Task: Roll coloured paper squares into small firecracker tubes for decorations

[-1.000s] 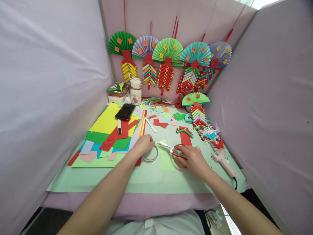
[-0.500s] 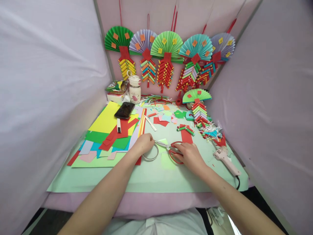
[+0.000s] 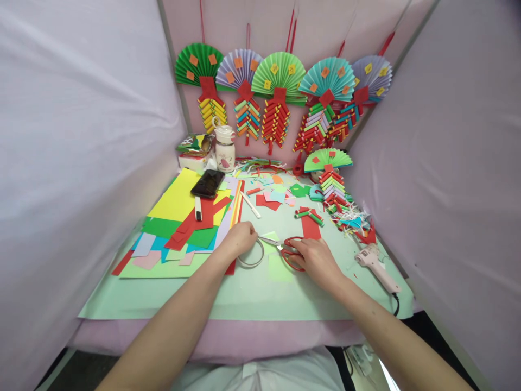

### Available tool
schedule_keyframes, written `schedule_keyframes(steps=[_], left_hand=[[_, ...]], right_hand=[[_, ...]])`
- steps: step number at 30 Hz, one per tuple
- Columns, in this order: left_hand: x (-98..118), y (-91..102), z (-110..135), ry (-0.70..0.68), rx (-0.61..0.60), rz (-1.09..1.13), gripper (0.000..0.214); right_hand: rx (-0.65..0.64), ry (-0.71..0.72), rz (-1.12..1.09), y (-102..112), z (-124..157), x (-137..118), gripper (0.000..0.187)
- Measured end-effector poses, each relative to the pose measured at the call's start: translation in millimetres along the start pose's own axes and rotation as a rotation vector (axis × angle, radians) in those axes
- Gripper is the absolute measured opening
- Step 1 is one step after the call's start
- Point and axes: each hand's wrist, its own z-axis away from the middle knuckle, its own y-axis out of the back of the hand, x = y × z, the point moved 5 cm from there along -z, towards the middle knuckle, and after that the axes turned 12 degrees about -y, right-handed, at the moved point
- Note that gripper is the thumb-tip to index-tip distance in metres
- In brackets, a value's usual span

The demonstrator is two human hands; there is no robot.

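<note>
My left hand (image 3: pixel 241 238) is closed, its fingertips pinched at the upper edge of a thin tape roll (image 3: pixel 251 265) just over the table. My right hand (image 3: pixel 319 259) has its fingers in the red handles of a pair of scissors (image 3: pixel 291 260). The silver blades point left, their tips close to my left fingertips. Any strip of tape between the fingers and the blades is too fine to make out. Beneath the scissors lies a pale green paper piece (image 3: pixel 280 269). Beyond my right hand, small red and green paper rolls (image 3: pixel 310 215) rest by a red paper strip (image 3: pixel 311 231).
Coloured paper sheets (image 3: pixel 171 198) cover the left side, with a phone (image 3: pixel 208 183) and a utility knife (image 3: pixel 198 209) on them. A white pen (image 3: pixel 250 205) lies mid-table. On the right is a glue gun (image 3: pixel 376 267). A bottle (image 3: pixel 224 149) and paper fans (image 3: pixel 279 73) are at the back.
</note>
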Motion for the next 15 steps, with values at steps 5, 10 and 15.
schedule_keyframes(steps=[5, 10, 15], left_hand=[[-1, 0.7, 0, 0.006, -0.030, -0.002, 0.015], [-6, 10.8, 1, 0.012, -0.078, 0.008, 0.011], [-14, 32.4, 7, 0.051, -0.064, 0.089, 0.014]], right_hand=[[-0.029, -0.011, -0.016, 1, -1, 1, 0.026], [-0.044, 0.011, -0.065, 1, -4, -2, 0.025], [-0.023, 0.019, -0.124, -2, -3, 1, 0.026]])
